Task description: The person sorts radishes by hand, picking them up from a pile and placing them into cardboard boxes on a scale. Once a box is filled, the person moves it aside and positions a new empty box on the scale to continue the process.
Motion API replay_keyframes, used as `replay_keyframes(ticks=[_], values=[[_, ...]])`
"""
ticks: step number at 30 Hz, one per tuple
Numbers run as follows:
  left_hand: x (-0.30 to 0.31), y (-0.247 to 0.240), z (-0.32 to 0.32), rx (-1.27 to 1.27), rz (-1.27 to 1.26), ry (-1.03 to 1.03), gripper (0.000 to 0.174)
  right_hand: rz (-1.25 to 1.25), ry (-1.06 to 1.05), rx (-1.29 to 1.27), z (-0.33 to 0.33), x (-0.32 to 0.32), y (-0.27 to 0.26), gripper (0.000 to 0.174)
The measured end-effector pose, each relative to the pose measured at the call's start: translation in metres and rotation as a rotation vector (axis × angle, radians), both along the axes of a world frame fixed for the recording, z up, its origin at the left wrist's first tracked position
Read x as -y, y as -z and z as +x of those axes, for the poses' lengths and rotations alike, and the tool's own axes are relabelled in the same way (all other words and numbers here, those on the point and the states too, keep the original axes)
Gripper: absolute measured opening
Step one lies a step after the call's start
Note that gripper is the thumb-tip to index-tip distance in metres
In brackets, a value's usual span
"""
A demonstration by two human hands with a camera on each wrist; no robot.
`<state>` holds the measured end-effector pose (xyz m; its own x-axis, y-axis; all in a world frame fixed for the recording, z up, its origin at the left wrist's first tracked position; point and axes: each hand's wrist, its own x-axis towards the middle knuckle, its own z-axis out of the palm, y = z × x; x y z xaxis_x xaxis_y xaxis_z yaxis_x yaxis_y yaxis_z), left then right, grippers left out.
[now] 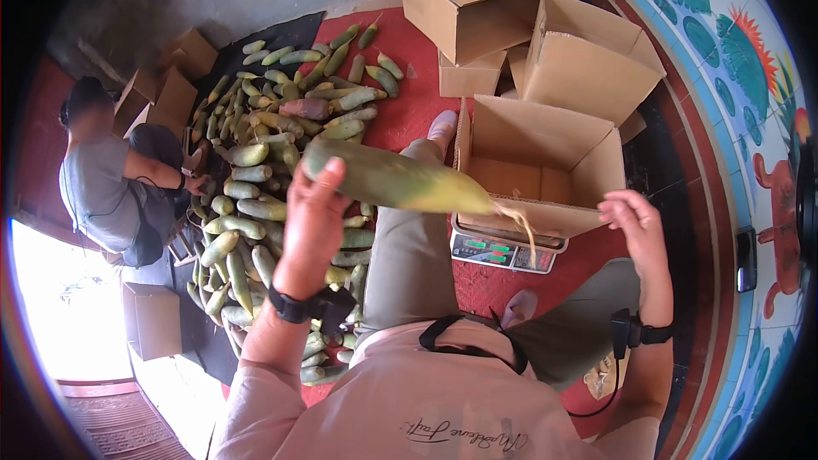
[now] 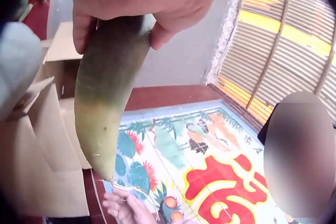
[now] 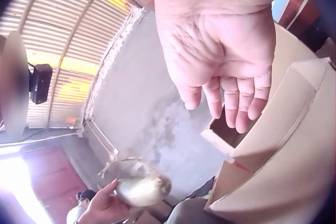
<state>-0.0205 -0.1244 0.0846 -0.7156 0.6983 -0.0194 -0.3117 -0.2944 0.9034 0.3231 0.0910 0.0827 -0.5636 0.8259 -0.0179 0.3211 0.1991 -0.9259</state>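
My left hand (image 1: 313,226) grips a large green radish (image 1: 396,181) by its thick end, thumb on one side and fingers on the other. The radish is dark green, fading to yellow at the tip, where a thin stringy root hangs. It is held up in front of the open cardboard box (image 1: 545,132), overlapping the near left edge in the head view. My right hand (image 1: 637,226) is beside the box's near right corner, its fingers relaxed and slightly bent; the right wrist view shows the palm (image 3: 226,50) holding nothing.
A digital scale (image 1: 503,254) sits under the near side of the box. A big pile of green radishes (image 1: 264,204) covers the floor to the left. More cardboard boxes (image 1: 588,55) stand beyond. Another person (image 1: 119,170) sits at the far left beside the pile.
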Motion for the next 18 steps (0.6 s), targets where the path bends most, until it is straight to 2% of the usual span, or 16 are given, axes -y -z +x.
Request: replay_keyframes(ticks=[4, 6, 8, 10, 12, 18], values=[[-0.024, 0.014, 0.035, 0.048, -0.081, 0.206, 0.041, -0.148, -0.243, 0.035, -0.024, 0.021, -0.001, 0.029], [-0.036, 0.013, 0.051, 0.059, -0.095, 0.242, 0.043, -0.218, -0.321, 0.039, -0.031, 0.030, 0.003, 0.032], [-0.044, 0.023, 0.057, 0.043, -0.129, 0.255, 0.046, -0.209, -0.359, 0.164, -0.034, 0.039, 0.004, 0.035], [-0.052, 0.026, 0.064, 0.090, -0.095, 0.317, 0.049, -0.224, -0.369, 0.134, -0.033, 0.040, 0.013, 0.032], [-0.058, 0.025, 0.068, 0.097, -0.086, 0.331, 0.049, -0.302, -0.445, 0.262, -0.033, 0.039, 0.014, 0.029], [-0.067, 0.037, 0.074, 0.066, -0.146, 0.389, 0.045, -0.378, -0.396, 0.338, -0.029, 0.033, 0.020, 0.023]])
